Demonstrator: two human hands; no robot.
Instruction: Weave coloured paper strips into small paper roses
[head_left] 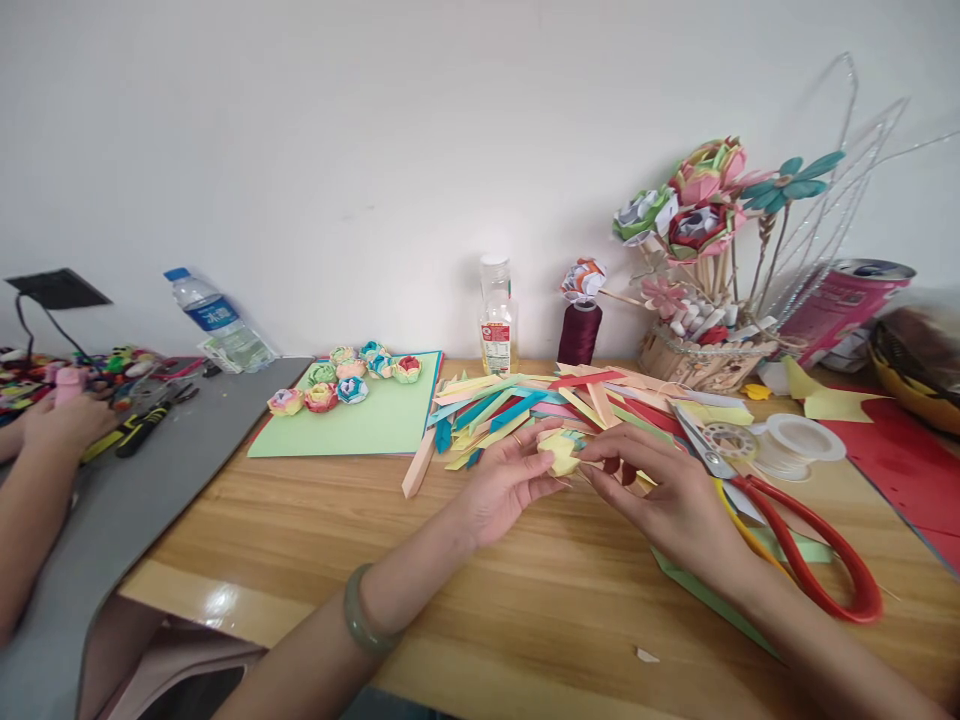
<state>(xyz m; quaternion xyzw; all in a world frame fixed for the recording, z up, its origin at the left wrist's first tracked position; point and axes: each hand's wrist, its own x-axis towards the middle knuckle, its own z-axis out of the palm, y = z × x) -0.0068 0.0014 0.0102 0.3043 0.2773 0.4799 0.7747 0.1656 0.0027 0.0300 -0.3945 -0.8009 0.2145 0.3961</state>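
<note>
My left hand (504,488) holds a small pale-yellow paper flower (558,454) between thumb and fingers; a bit of teal shows at its top. At the flower's right edge, the fingertips of my right hand (664,488) are pinched together on it, and they partly hide that side. Just behind both hands lies a loose heap of coloured paper strips (517,405). Several finished paper flowers (352,390) sit on a light-green paper sheet (360,430) to the left. Large red-handled scissors (806,540) lie right of my right hand.
Against the wall stand a clear bottle (496,320), a purple thread spool (580,335) and a wooden basket of paper flowers (694,360). White spools (802,440) and red paper (892,460) lie right. A co-worker's hand (71,420) is over a grey mat (187,470) at left.
</note>
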